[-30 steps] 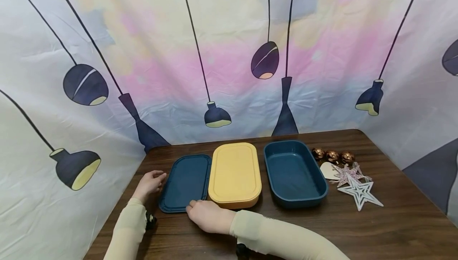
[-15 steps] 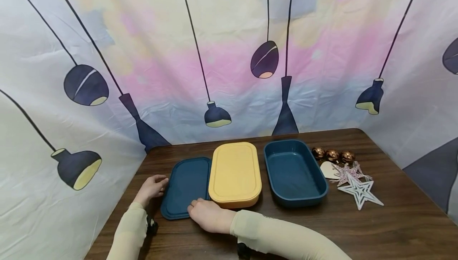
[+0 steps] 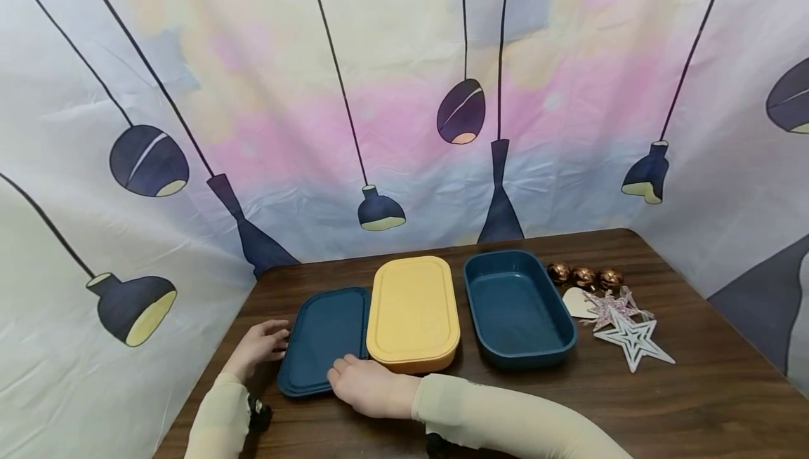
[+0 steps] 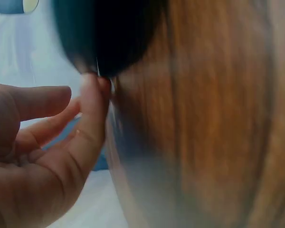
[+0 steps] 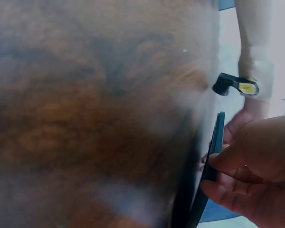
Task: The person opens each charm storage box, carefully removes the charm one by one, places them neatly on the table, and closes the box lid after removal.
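In the head view, a flat dark blue lid is at the table's left side, beside a yellow box with its lid on. My right hand pinches the lid's near edge between thumb and fingers. The right wrist view shows that edge of the blue lid tilted up off the wood. At the lid's left side is my left hand. In the left wrist view, fingertips touch the lid's rim from below, and the thumb stands apart. An uncovered dark blue box stands right of the yellow one.
Several ornaments lie on the right of the wooden table: copper-coloured baubles, a pink glitter star, a white star and a cream-coloured piece. A cloth backdrop printed with lamps hangs behind the table.
The blue lid has slid slightly toward me, and its near edge has tilted up. My left hand has shifted a little nearer along its left side. The boxes and ornaments stay put.
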The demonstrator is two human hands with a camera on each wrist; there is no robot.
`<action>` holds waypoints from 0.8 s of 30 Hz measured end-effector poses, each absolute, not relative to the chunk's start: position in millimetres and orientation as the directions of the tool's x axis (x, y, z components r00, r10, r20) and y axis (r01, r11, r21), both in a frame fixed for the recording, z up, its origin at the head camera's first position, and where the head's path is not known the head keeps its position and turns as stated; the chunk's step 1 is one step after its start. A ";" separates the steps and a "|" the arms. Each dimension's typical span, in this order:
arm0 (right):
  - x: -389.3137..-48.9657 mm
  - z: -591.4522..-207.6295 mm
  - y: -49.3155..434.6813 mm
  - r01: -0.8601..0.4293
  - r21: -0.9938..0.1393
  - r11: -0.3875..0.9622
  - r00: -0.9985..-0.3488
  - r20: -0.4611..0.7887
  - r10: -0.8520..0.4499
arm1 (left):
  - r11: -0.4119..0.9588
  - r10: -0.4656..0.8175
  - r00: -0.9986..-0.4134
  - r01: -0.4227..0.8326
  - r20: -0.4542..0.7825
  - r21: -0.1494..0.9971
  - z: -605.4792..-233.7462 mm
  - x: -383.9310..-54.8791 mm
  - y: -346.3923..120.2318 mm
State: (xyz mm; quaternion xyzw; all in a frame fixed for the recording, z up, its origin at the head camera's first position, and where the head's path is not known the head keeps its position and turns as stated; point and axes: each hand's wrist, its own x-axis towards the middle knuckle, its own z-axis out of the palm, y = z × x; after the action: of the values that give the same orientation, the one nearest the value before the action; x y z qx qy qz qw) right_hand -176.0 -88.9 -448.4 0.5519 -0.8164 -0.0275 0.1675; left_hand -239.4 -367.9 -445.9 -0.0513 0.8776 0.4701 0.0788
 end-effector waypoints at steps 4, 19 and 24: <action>-174.2 -441.8 -87.9 -0.879 0.286 0.382 -0.294 0.307 -0.905 | 0.519 0.045 -0.988 -0.103 -0.147 0.849 -453.9 -234.4 -380.8; -186.9 -393.4 -76.4 -0.913 0.118 0.391 -0.330 0.353 -0.876 | 0.515 0.072 -0.997 0.057 0.023 0.855 -443.7 -223.9 -399.7; -196.2 -371.5 -65.6 -0.921 0.008 0.391 -0.361 0.366 -0.858 | 0.534 0.029 -0.983 0.169 0.182 0.829 -428.9 -223.3 -394.0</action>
State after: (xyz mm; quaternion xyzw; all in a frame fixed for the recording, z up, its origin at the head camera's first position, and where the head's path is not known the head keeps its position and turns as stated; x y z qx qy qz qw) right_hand -196.2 -65.6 -371.5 0.5430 -0.8189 0.0995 0.1572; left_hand -223.3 -394.0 -428.9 0.0566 0.8726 0.4796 -0.0732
